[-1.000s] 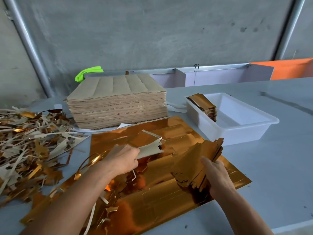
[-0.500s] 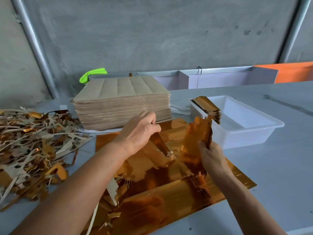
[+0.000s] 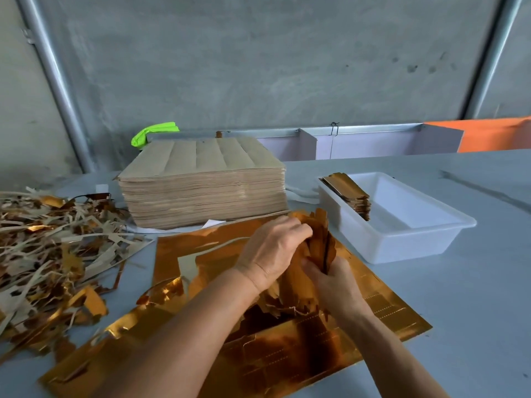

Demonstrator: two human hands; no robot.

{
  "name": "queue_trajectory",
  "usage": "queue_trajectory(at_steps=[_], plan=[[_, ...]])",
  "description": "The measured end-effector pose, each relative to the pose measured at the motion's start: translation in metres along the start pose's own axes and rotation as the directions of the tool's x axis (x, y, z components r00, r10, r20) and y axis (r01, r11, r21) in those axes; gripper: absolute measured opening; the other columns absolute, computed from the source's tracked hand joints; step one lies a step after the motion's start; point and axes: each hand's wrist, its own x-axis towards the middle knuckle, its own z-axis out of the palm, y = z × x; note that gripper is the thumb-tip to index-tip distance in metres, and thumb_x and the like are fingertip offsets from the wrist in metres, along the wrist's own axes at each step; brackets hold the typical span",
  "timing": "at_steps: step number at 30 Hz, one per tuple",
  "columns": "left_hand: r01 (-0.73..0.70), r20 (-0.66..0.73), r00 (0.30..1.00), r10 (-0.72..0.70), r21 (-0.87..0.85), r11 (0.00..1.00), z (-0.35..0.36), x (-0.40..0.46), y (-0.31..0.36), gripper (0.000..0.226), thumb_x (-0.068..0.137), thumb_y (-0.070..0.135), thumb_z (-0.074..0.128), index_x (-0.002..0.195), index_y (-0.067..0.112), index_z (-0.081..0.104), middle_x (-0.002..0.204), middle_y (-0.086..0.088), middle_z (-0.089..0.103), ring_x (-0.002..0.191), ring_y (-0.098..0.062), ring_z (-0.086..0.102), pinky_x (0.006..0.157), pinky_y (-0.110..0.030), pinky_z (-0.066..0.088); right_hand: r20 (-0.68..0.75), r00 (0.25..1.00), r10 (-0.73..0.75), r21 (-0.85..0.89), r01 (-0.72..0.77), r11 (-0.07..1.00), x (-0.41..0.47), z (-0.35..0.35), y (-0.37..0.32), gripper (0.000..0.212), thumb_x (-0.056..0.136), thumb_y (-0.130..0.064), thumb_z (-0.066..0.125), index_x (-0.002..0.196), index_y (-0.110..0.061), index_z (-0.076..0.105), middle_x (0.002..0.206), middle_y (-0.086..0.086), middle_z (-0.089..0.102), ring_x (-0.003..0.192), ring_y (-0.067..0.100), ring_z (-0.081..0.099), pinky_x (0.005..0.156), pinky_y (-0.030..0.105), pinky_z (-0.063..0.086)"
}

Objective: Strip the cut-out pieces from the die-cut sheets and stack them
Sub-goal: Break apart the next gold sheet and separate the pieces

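Fingers of both hands curled round one bundle of gold cut-outs, left hand on top, right hand below, held over one gold sheet, one white tray with one stack of pieces beside it, one scrap pile at left.

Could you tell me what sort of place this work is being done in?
Probably a print-finishing or packaging workshop: a tall stack of die-cut sheets stands on a grey worktable, a heap of stripped waste lies to the left, and a white tray holds finished gold pieces.

glossy gold-foil sheets, matt kraft stack — smooth plastic tray
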Motion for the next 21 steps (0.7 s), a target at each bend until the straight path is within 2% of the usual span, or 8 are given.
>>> queue_trajectory(at_steps=[3, 7, 11, 13, 15, 17, 19, 21], plan=[[0.061, 0.078, 0.995, -0.066, 0.072, 0.996, 0.003, -0.017, -0.018, 0.021, 0.086, -0.006, 0.059, 0.105, 0.002, 0.066, 0.089, -0.009, 0.064, 0.079, -0.022, 0.061, 0.070, -0.034, 0.054, -0.140, 0.973, 0.184, 0.083, -0.174, 0.981, 0.007, -0.004, 0.005, 0.017, 0.095, -0.023, 0.052, 0.083, -0.013, 0.061, 0.078, 0.010, 0.065, 0.073, 0.030, 0.064, 0.068, 0.045, 0.057], [0.307, 0.064, 0.946, -0.317, 0.129, 0.943, 0.000, -0.038, -0.044, 0.035, 0.090, -0.009, 0.050, 0.114, 0.010, 0.066, 0.102, -0.006, 0.066, 0.096, -0.020, 0.062, 0.084, -0.023, 0.049, -0.264, 0.903, 0.339, 0.265, -0.270, 0.926, 0.012, -0.013, 0.015, 0.011, 0.096, -0.021, 0.053, 0.085, -0.025, 0.050, 0.081, 0.000, 0.058, 0.069, 0.021, 0.058, 0.045, 0.031, 0.047], [0.506, -0.093, 0.862, -0.499, 0.234, 0.830, -0.020, -0.046, -0.057, 0.035, 0.089, -0.007, 0.051, 0.113, 0.013, 0.068, 0.107, -0.001, 0.065, 0.096, -0.017, 0.061, 0.075, -0.018, 0.043, -0.261, 0.848, 0.461, 0.440, -0.320, 0.839, 0.014, -0.025, 0.015, 0.016, 0.094, -0.027, 0.055, 0.105, -0.023, 0.045, 0.083, -0.003, 0.058, 0.069, 0.019, 0.058, 0.053, 0.034, 0.047], [0.576, -0.124, 0.815, -0.567, 0.286, 0.766, -0.028, -0.051, -0.060, 0.040, 0.089, -0.005, 0.050, 0.118, 0.018, 0.065, 0.112, 0.001, 0.062, 0.093, -0.014, 0.058, 0.068, -0.015, 0.035, -0.274, 0.833, 0.481, 0.503, -0.303, 0.810, 0.015, -0.030, 0.014, 0.013, 0.094, -0.026, 0.056, 0.104, -0.019, 0.050, 0.079, -0.002, 0.064, 0.066, 0.019, 0.064, 0.052, 0.034, 0.050], [0.569, 0.023, 0.809, -0.588, 0.219, 0.792, -0.029, -0.050, -0.057, 0.046, 0.091, -0.002, 0.049, 0.128, 0.024, 0.056, 0.122, 0.002, 0.055, 0.085, -0.009, 0.057, 0.061, -0.013, 0.036, -0.265, 0.834, 0.483, 0.536, -0.289, 0.793, 0.015, -0.031, 0.009, 0.014, 0.095, -0.024, 0.054, 0.108, -0.017, 0.052, 0.081, -0.001, 0.066, 0.068, 0.019, 0.065, 0.049, 0.032, 0.050], [0.505, 0.280, 0.822, -0.495, 0.041, 0.862, -0.020, -0.048, -0.045, 0.050, 0.095, 0.018, 0.052, 0.141, 0.031, 0.038, 0.136, 0.004, 0.040, 0.078, -0.006, 0.055, 0.055, -0.012, 0.044, -0.257, 0.842, 0.474, 0.536, -0.284, 0.795, 0.017, -0.029, 0.006, 0.020, 0.096, -0.025, 0.053, 0.114, -0.017, 0.050, 0.088, 0.001, 0.065, 0.073, 0.020, 0.064, 0.052, 0.033, 0.049], [0.464, 0.478, 0.781, -0.401, -0.015, 0.885, -0.005, -0.046, -0.030, 0.081, 0.083, 0.057, 0.058, 0.148, 0.038, 0.013, 0.147, 0.012, 0.023, 0.098, -0.010, 0.055, 0.068, -0.018, 0.052, -0.249, 0.846, 0.472, 0.545, -0.281, 0.790, 0.018, -0.026, 0.004, 0.018, 0.095, -0.025, 0.054, 0.112, -0.018, 0.051, 0.085, 0.001, 0.066, 0.071, 0.018, 0.064, 0.050, 0.031, 0.048], [0.388, 0.547, 0.751, -0.371, 0.090, 0.917, 0.010, -0.042, -0.020, 0.113, 0.063, 0.078, 0.060, 0.148, 0.039, -0.003, 0.152, 0.006, 0.021, 0.115, -0.020, 0.050, 0.084, -0.033, 0.052, -0.221, 0.862, 0.457, 0.566, -0.268, 0.779, 0.019, -0.026, -0.002, 0.021, 0.095, -0.025, 0.054, 0.115, -0.018, 0.051, 0.087, 0.001, 0.065, 0.073, 0.019, 0.063, 0.052, 0.032, 0.049]])
